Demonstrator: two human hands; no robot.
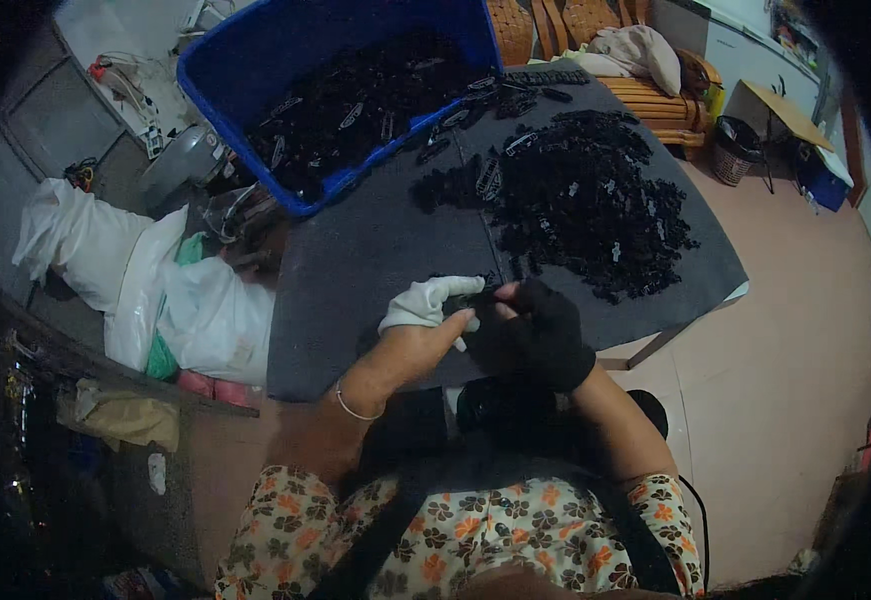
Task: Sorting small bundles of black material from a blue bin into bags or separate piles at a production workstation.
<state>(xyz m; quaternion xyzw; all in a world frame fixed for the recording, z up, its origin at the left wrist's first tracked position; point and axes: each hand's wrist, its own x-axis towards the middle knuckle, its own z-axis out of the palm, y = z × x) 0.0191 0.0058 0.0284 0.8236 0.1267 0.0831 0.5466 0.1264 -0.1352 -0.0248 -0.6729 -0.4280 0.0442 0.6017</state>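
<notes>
Floral sleeves frame both forearms, which meet at the near edge of the tabletop [356, 300], a dark grey mat. Left hand [426, 325], partly covered in white cloth or tape, pinches toward a small black clip [491, 293]; right hand [536, 335], in a dark fingerless glove, is curled about the same piece — how tightly I cannot tell. Working it well likely means keeping the small part pressed between both thumbs, close over the mat so a slip lands there. Beyond, a heap of black parts [596, 200] spreads toward the far right corner — a blue bin [256, 60] holding more overhangs the far left edge.
</notes>
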